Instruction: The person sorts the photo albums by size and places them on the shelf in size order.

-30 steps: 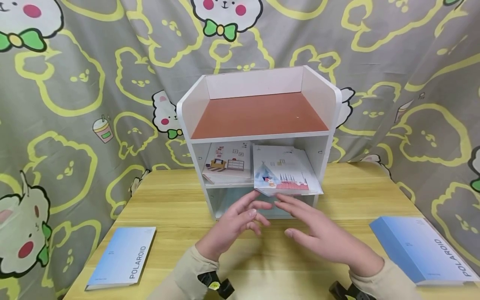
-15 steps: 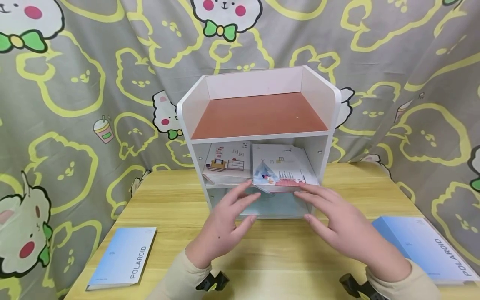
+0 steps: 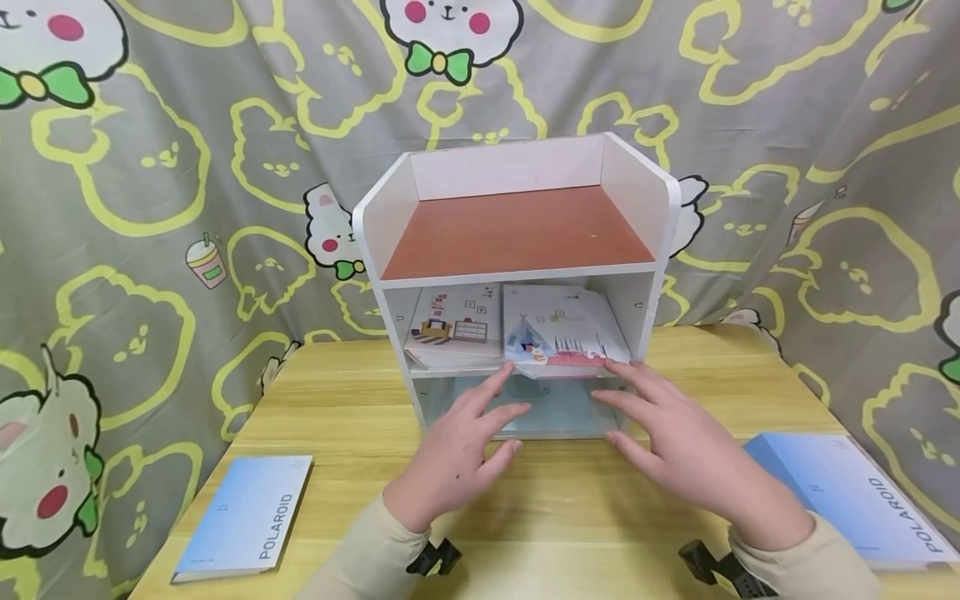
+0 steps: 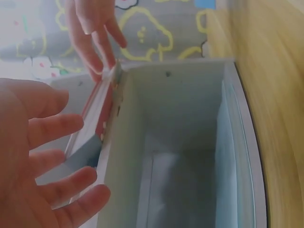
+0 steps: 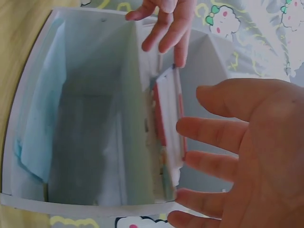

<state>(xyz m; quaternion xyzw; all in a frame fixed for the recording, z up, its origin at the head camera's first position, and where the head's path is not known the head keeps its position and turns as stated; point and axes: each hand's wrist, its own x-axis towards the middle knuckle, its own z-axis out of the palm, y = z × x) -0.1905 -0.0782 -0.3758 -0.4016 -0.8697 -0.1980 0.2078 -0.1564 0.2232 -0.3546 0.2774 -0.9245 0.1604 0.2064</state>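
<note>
A white picture book (image 3: 566,317) with a blue tent and pink band on its cover lies flat on top of a small stack, in the right half of the middle shelf. My left hand (image 3: 450,454) has its fingers spread, with the index fingertip right at the book's front left corner. My right hand (image 3: 682,450) reaches in from the other side, its straight fingertips at the front right edge. In the right wrist view, fingers (image 5: 213,164) lie along the stack's edge. Left of it, another stack with a yellow vehicle on its top cover (image 3: 457,317) lies on the same shelf.
The white shelf unit (image 3: 510,271) has a brown top board and stands on a wooden table (image 3: 352,400). A clear bluish sheet (image 4: 230,156) lies on its bottom level. Blue Polaroid albums rest at left (image 3: 240,517) and right (image 3: 847,500). A patterned curtain (image 3: 247,125) hangs behind.
The tent-cover stack has slid back into the middle shelf; its front edge now overhangs less. Both hands have spread apart, from its near edge to its two front corners.
</note>
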